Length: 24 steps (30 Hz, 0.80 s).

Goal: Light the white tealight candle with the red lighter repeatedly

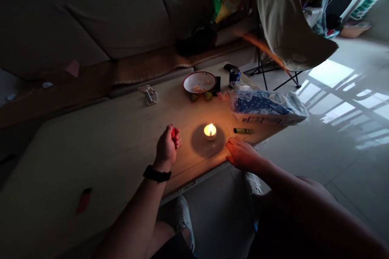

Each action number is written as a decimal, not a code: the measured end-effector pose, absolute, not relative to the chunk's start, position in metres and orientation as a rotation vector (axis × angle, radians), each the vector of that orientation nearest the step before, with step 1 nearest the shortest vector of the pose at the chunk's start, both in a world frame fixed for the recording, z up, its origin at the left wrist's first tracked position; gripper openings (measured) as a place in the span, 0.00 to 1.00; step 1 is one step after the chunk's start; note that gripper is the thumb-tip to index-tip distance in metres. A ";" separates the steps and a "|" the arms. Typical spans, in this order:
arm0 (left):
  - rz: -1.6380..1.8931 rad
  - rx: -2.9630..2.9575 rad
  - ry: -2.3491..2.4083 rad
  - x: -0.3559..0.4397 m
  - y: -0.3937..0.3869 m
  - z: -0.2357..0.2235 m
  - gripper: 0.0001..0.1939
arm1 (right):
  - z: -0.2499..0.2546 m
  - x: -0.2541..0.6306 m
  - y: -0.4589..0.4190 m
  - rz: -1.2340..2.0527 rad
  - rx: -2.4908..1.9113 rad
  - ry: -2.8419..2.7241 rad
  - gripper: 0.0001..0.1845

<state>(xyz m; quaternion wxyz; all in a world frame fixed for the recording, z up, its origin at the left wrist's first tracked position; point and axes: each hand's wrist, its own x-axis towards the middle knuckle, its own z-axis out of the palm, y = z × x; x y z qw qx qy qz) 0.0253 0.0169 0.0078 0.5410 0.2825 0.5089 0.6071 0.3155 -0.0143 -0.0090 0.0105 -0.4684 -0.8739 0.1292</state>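
Burning in the middle of the scene, a small white tealight candle [210, 131] throws orange light across a pale wooden table [115, 137]. The person's left hand [166, 148], a black wristband [157, 173] at its wrist, is curled shut around a small red object [173, 131], mostly hidden, perhaps a lighter. The right hand [242, 155] lies open, holding nothing, its fingers resting on the table near a thin pale stick [226, 130] and a slim green lighter [243, 130]. The candle stands between the hands, touching neither.
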 end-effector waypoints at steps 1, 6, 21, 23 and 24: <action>1.441 0.679 1.208 0.026 0.017 0.007 0.20 | -0.008 0.316 -0.014 0.412 -1.465 -2.729 0.13; 1.411 0.766 1.230 0.027 0.018 0.005 0.21 | -0.006 0.316 -0.015 0.459 -1.469 -2.724 0.13; 0.990 2.163 1.651 0.068 0.011 0.006 0.08 | -0.006 0.317 -0.014 0.459 -1.473 -2.728 0.14; 0.971 2.178 1.650 0.071 0.015 0.004 0.07 | -0.005 0.317 -0.013 0.465 -1.480 -2.731 0.15; 0.967 2.181 1.650 0.072 0.016 0.003 0.07 | -0.005 0.317 -0.013 0.468 -1.484 -2.729 0.15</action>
